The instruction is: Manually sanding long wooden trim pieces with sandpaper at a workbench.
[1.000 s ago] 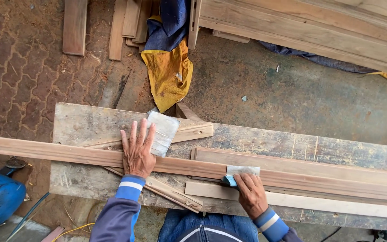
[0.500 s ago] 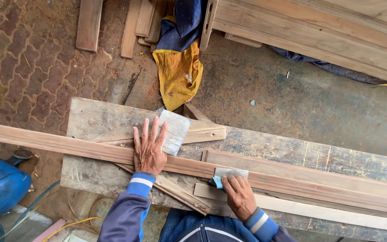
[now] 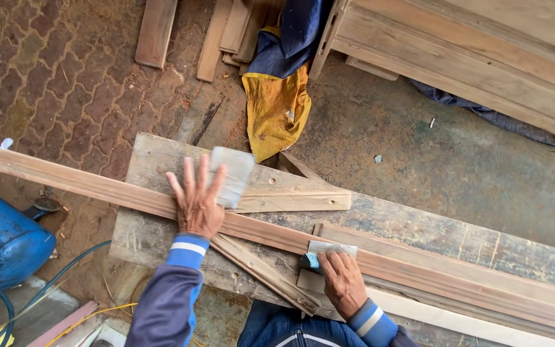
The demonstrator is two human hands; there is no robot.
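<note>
**Two Hands on One Long Moulding: Hold and Sand**

Two hands are at work, both mine, both in blue sleeves with a pale cuff stripe.

1. Left hand (image 3: 195,204): it lies flat, fingers spread and released, palm down on the long wooden strip (image 3: 85,182). It grasps nothing; it presses the strip against the workbench (image 3: 155,160). The fingertips reach onto a loose sheet of sandpaper (image 3: 231,173) lying on the bench just beyond the strip.

2. Right hand (image 3: 343,283): it is clenched on a blue sanding block (image 3: 311,260) wrapped in a pale abrasive sheet. The block sits on the near face of the strip, to the right of my left hand and well apart from it.

3. Work piece: the strip runs diagonally across the bench, from the upper left, where it overhangs the brick paving, down to the lower right. It crosses over a short batten (image 3: 290,201) and a second, slanted batten (image 3: 261,273). Further profiled strips lie alongside it on the right (their far ends run out of view).

4. Surroundings: a blue tank (image 3: 4,241) with hoses stands at the left. A yellow and blue cloth (image 3: 277,109) lies on the ground beyond the bench, beside stacked boards (image 3: 155,32). A large timber frame (image 3: 470,58) fills the upper right.
</note>
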